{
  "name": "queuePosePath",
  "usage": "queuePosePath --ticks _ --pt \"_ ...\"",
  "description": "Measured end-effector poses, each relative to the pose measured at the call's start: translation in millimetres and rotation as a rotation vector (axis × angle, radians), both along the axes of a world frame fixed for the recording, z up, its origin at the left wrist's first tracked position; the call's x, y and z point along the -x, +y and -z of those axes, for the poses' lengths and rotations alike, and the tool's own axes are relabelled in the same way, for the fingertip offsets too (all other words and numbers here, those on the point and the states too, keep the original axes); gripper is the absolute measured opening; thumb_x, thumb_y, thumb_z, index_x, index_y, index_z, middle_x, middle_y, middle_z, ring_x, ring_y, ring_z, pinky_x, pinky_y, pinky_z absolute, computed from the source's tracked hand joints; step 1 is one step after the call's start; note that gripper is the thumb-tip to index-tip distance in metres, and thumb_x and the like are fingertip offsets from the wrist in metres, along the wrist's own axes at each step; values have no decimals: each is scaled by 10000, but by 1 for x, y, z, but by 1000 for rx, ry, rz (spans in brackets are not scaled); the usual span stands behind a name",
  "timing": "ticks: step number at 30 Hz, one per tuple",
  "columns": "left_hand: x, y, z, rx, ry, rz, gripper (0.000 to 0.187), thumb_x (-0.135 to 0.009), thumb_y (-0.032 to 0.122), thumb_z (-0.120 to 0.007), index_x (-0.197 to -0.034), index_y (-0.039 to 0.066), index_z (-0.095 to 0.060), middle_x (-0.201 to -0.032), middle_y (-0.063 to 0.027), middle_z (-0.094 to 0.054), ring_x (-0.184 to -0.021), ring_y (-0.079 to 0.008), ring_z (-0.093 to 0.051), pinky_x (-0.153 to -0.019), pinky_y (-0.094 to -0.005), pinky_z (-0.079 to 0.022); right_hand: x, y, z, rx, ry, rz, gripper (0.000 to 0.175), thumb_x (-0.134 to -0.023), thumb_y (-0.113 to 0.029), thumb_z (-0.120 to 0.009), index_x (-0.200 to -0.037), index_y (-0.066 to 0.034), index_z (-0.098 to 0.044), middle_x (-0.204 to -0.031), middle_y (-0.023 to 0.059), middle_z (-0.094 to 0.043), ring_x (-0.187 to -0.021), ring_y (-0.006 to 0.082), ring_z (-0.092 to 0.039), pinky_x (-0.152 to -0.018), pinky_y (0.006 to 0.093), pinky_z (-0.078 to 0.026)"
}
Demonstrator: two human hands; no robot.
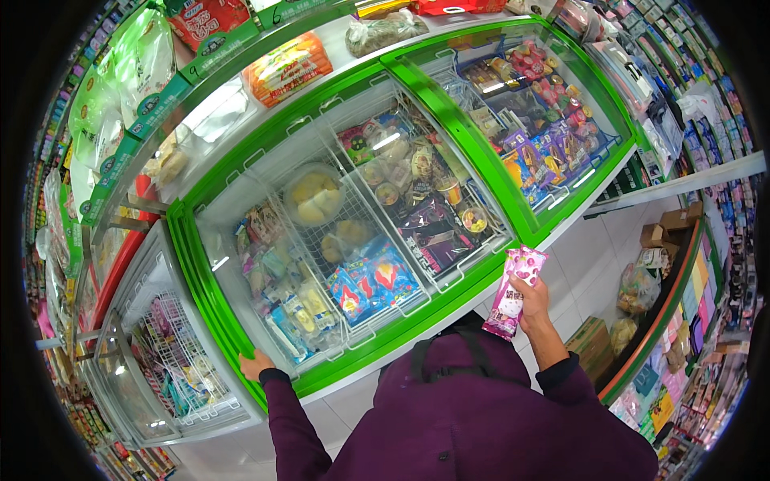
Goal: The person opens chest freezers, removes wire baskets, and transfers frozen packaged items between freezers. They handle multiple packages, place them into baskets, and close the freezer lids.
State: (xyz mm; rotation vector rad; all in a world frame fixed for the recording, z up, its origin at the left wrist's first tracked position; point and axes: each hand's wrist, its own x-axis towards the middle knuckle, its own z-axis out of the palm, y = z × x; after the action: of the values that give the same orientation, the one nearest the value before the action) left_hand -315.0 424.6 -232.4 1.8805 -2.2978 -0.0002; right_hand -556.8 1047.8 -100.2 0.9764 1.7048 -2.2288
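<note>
Two pink-and-white wrapped ice-cream bars are in my right hand, by the near edge of a chest freezer. My left hand grips the green frame at the freezer's left end. Under the glass between my hands, wire baskets hold ice-cream packs. Blue packs with a red pattern lie near the front. Behind them is a round clear pack of pale yellow pieces. Dark purple packs and small cups fill the basket to the right.
A smaller grey freezer adjoins on the left. Bagged goods line a shelf above, and an orange package lies behind the freezer. Cardboard boxes and a filled plastic bag stand near a curved counter at right.
</note>
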Motion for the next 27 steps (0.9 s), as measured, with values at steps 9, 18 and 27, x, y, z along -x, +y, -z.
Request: queuePosePath --ticks 9,18,27 --pt "88 151 -14 -255 364 578 504 -842 12 -656 -1346 -7 -638 -1047 -227 -626 -1050 -426 -581 -939 -519 -447 28 -4 -13 26 51 -78 339 -903 -36 -774 -1217 -22 -646 -1039 48 -725 -869 156 -717 -791 321 -595" --pt "204 301 -35 -613 659 928 555 -949 34 -661 -1489 44 -532 -1294 -185 -651 -1165 -330 -658 -998 -420 -547 15 24 -11 28 50 -51 318 -941 -28 -728 -1242 -35 -626 -1041 33 -703 -850 142 -701 -778 307 -585" --pt "293 407 -36 -993 600 1094 704 -926 -12 -489 -1573 -158 -253 -1618 -371 -321 -1532 -482 -324 -1285 -439 -289 3 37 -16 -43 72 -42 344 -945 -28 -727 -1271 -20 -619 -1099 47 -705 -933 155 -697 -855 325 -570"
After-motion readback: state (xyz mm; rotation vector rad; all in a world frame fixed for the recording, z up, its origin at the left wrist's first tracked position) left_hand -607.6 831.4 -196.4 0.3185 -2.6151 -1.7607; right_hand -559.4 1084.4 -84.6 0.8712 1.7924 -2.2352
